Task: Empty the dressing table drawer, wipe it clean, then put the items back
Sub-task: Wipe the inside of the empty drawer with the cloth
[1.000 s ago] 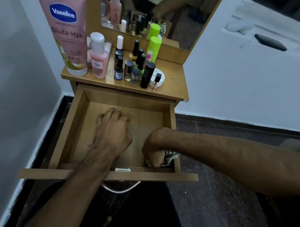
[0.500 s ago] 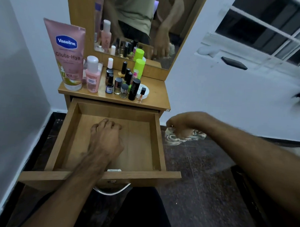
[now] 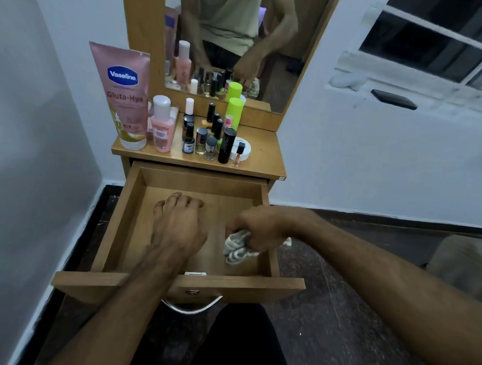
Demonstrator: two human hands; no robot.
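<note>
**At the open drawer: emptied, wiping under way, refill not started**

Progress. Drawer (image 3: pixel 140 206) is pulled fully out toward the person and holds no items; only bare wood floor shows between the two hands. Judged from this, step one (emptying) is done. Step two (wiping) looks in progress: a cloth is inside the drawer. Step three (putting things back) is not yet begun, since every item stands up on the counter (image 3: pixel 265 158).

Hands. Left hand (image 3: pixel 178 224) rests on the drawer floor near centre, fingers bent with tips on the wood, holding nothing. Right hand (image 3: pixel 260 229) grips a bunched striped cloth (image 3: pixel 236 250) at about 4 o'clock in the drawer, close to the right wall. Whether the cloth touches the floor I cannot tell.

Containers and contents.
- Drawer: no items inside; just the left hand, and the right hand with the cloth.
- Counter, at 12 o'clock from the drawer: tall pink lotion tube (image 3: pixel 122 96) at the left end; pink bottle (image 3: pixel 162 125) just beside it; a cluster of small nail polish bottles (image 3: pixel 201 142) in the middle; black tube (image 3: pixel 227 146) at the front; green can (image 3: pixel 235 112) behind, near the mirror (image 3: pixel 239 45); flat white jar (image 3: pixel 242 149) at the right of the group.

Left to do, as judged: finish wiping corners and walls, then move the counter items back down.
</note>
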